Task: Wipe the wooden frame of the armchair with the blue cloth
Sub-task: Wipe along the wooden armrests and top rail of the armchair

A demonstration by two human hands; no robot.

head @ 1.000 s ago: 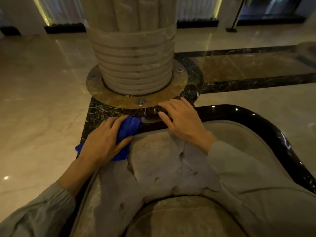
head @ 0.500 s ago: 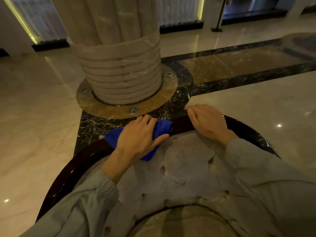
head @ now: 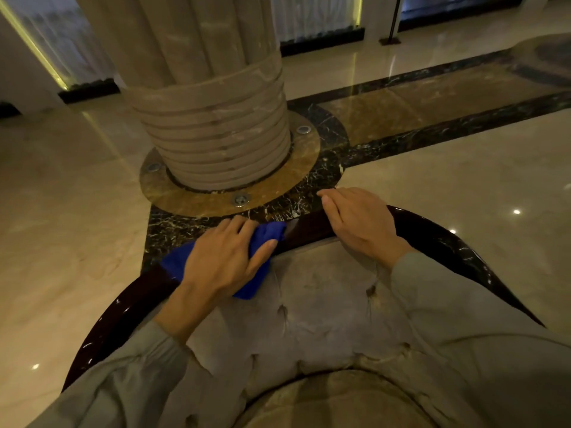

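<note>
The armchair's dark glossy wooden frame (head: 312, 233) curves across the top of its backrest, above tufted grey-beige upholstery (head: 321, 307). My left hand (head: 225, 257) grips the blue cloth (head: 268, 233) and presses it on the frame's top rail, left of centre. The cloth sticks out past my fingers on both sides. My right hand (head: 361, 223) lies on the rail to the right with its fingers draped over the far edge, holding nothing.
A thick ribbed marble column (head: 213, 118) stands on a round brown base (head: 234, 196) right behind the chair. Polished marble floor (head: 61, 227) with dark inlay bands spreads all around. A thin black stand (head: 392, 23) is at the far back.
My left hand has slid the blue cloth rightward along the top rail, toward my right hand. My view has shifted, so more of the frame's left curve shows.
</note>
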